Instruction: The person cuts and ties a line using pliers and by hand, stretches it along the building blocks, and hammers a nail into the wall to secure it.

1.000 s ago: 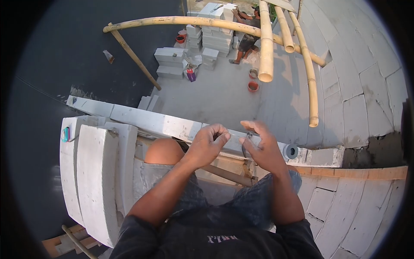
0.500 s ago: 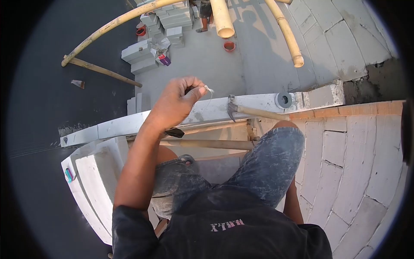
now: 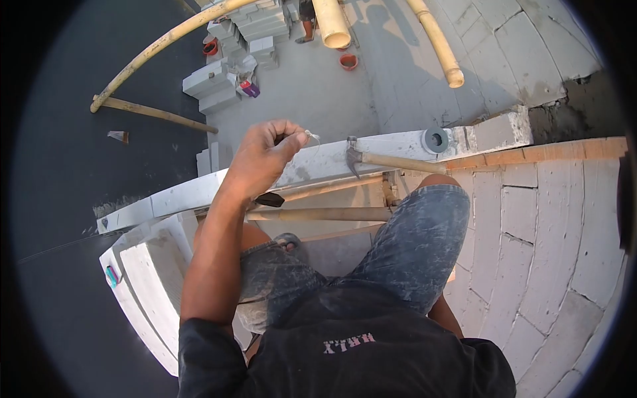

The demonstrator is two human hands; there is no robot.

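Note:
My left hand (image 3: 260, 154) is raised over the top of the narrow pale block wall (image 3: 391, 147), thumb and fingers pinched together. A bit of thin whitish string (image 3: 312, 136) sticks out of the pinch, with a loose strand hanging below. To the right of the hand, a claw hammer (image 3: 388, 161) with a wooden handle lies across the wall, its head toward the hand. Beyond it sits a grey ring-shaped piece (image 3: 435, 140) with a dark centre. Only the forearm of my right arm (image 3: 444, 317) shows; that hand is hidden beyond my thigh.
Bamboo poles (image 3: 166, 50) cross overhead and ahead. On the floor far below stand stacked pale blocks (image 3: 212, 79), a red bucket (image 3: 348, 62) and a person's leg (image 3: 308, 30). A teal item (image 3: 112, 275) lies on blocks at left. A jointed block wall (image 3: 517, 232) rises at right.
The view has shifted slightly, so the hammer and wall appear a little higher and farther left. My left hand keeps its pinch on the string and has turned a little.

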